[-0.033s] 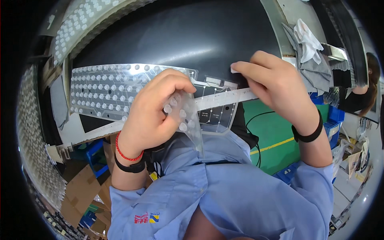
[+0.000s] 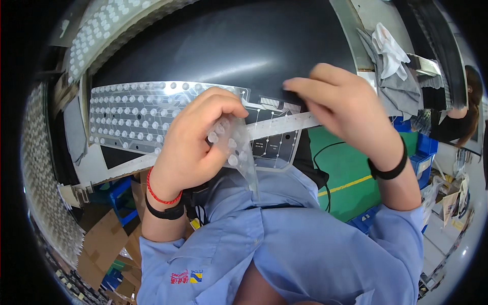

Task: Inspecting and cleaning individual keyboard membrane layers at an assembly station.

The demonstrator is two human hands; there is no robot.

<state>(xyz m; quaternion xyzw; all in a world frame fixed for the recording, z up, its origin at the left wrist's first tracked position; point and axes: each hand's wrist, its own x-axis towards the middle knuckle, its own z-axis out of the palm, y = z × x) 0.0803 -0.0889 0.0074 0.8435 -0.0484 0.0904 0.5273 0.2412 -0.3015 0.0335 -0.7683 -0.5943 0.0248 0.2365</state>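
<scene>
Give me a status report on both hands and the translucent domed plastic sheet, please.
Left hand gripping the translucent domed plastic sheet, partly lifted. Right hand off to the right, blurred, grip unclear. Left hand covering part of the sheet.

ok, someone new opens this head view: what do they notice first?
Probably the clear plastic keyboard-shaped sheet dotted with whitish domes, along the near side of the black, shiny work surface, with the left hand pinching a raised translucent flap at picture centre. Next, the blurred right hand, right of centre near the sheet's striped contacts. Then the bright green floor with a yellow stripe, lower right.
</scene>
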